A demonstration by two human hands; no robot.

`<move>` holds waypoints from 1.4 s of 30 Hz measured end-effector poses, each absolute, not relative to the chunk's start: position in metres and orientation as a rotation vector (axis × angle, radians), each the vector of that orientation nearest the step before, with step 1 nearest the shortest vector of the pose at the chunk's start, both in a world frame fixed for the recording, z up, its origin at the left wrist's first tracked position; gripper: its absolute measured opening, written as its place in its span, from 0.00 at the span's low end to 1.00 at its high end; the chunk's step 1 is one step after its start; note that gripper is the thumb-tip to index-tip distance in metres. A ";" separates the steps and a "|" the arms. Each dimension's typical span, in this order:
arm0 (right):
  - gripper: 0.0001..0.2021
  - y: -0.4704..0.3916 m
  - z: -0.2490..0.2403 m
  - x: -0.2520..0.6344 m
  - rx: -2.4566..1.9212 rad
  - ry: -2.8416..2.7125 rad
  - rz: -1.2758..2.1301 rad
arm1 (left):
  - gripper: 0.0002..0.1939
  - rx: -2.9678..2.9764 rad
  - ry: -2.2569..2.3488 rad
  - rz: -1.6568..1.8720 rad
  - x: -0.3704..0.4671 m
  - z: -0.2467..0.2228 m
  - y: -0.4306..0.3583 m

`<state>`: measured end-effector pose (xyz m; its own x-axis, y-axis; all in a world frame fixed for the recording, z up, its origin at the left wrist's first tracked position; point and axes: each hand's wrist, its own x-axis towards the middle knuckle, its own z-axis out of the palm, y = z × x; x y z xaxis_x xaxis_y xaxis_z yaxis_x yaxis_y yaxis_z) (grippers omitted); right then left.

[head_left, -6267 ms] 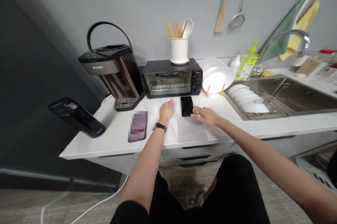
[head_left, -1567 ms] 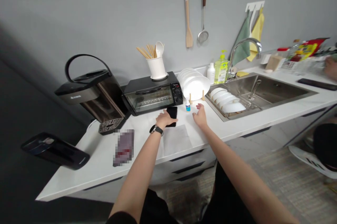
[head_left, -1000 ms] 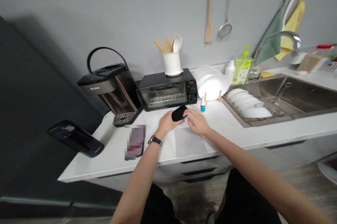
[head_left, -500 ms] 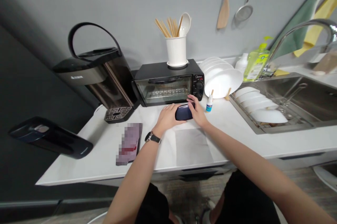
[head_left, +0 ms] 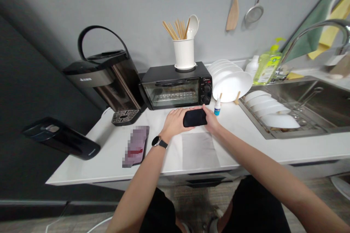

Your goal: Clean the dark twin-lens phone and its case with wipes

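Note:
Both hands are wrapped round a dark, rounded case [head_left: 195, 117], which looks like a glasses case. Its flat black face is turned toward me; whether the lid is up I cannot tell. My left hand [head_left: 175, 121] grips the left end, a black-strapped watch on its wrist. At the right end my right hand [head_left: 211, 119] is closed on the case, thumb at the upper edge. A flat grey cloth [head_left: 199, 151] lies just below the hands. Right of them stands a small white and blue bottle [head_left: 217, 107].
Behind the hands is a black toaster oven [head_left: 175, 74] bearing a white utensil holder [head_left: 184, 53]. A water dispenser [head_left: 109, 80], a dark flask-like container [head_left: 65, 140] and a blurred flat item [head_left: 136, 147] are leftward. White plates [head_left: 232, 83] and a sink [head_left: 322, 116] are rightward.
The case has turned in my hands, so a flat black face shows instead of its glossy navy top. My right fingers have moved from across its top to its right end.

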<state>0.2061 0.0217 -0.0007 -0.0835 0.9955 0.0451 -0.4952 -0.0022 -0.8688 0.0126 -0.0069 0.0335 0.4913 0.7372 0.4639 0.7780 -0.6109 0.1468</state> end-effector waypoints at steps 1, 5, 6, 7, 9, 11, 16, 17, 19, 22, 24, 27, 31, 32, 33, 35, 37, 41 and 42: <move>0.25 0.020 0.000 0.205 -0.754 -0.873 1.460 | 0.39 -2.638 -1.339 -0.756 0.012 0.034 -0.008; 0.23 0.016 0.002 0.205 -0.744 -0.860 1.472 | 0.38 -2.599 -1.332 -0.742 0.012 0.034 -0.011; 0.23 0.016 0.003 0.205 -0.742 -0.869 1.481 | 0.38 -2.598 -1.330 -0.750 0.012 0.034 -0.011; 0.23 0.016 0.003 0.205 -0.740 -0.878 1.491 | 0.38 -2.600 -1.328 -0.759 0.012 0.034 -0.011; 0.22 0.015 0.004 0.207 -0.734 -0.884 1.508 | 0.38 -2.605 -1.324 -0.766 0.012 0.034 -0.012; 0.22 0.016 0.004 0.208 -0.725 -0.880 1.534 | 0.37 -2.600 -1.317 -0.765 0.012 0.034 -0.012; 0.22 0.018 0.004 0.214 -0.697 -0.913 1.659 | 0.37 -2.589 -1.279 -0.775 0.010 0.033 -0.014; 0.22 0.018 0.004 0.214 -0.698 -0.922 1.670 | 0.37 -2.585 -1.275 -0.768 0.009 0.033 -0.014; 0.22 0.018 0.004 0.215 -0.705 -0.927 1.680 | 0.37 -2.580 -1.276 -0.752 0.008 0.032 -0.014; 0.23 0.017 0.006 0.213 -0.716 -0.900 1.668 | 0.38 -2.595 -1.292 -0.750 0.007 0.033 -0.012; 0.25 0.015 0.009 0.210 -0.694 -0.892 1.667 | 0.40 -2.598 -1.316 -0.783 0.006 0.033 -0.010; 0.27 0.012 0.015 0.208 -0.604 -0.910 1.709 | 0.40 -2.563 -1.360 -0.847 0.005 0.034 -0.008; 0.25 0.010 0.020 0.208 -0.495 -0.904 1.760 | 0.38 -2.518 -1.377 -0.872 0.007 0.034 -0.008; 0.23 0.010 0.020 0.208 -0.469 -0.889 1.762 | 0.38 -2.511 -1.379 -0.882 0.007 0.034 -0.008; 0.21 0.011 0.020 0.208 -0.443 -0.872 1.761 | 0.39 -2.506 -1.385 -0.897 0.007 0.034 -0.008; 0.17 0.012 0.018 0.208 -0.398 -0.846 1.758 | 0.39 -2.500 -1.406 -0.932 0.007 0.033 -0.008; 0.14 0.014 0.015 0.207 -0.381 -0.835 1.764 | 0.40 -2.503 -1.442 -0.964 0.007 0.031 -0.007; 0.08 0.017 0.007 0.207 -0.409 -0.832 1.713 | 0.44 -2.524 -1.521 -0.935 0.009 0.029 -0.006; 0.07 0.018 0.005 0.208 -0.410 -0.836 1.694 | 0.46 -2.530 -1.531 -0.903 0.009 0.028 -0.006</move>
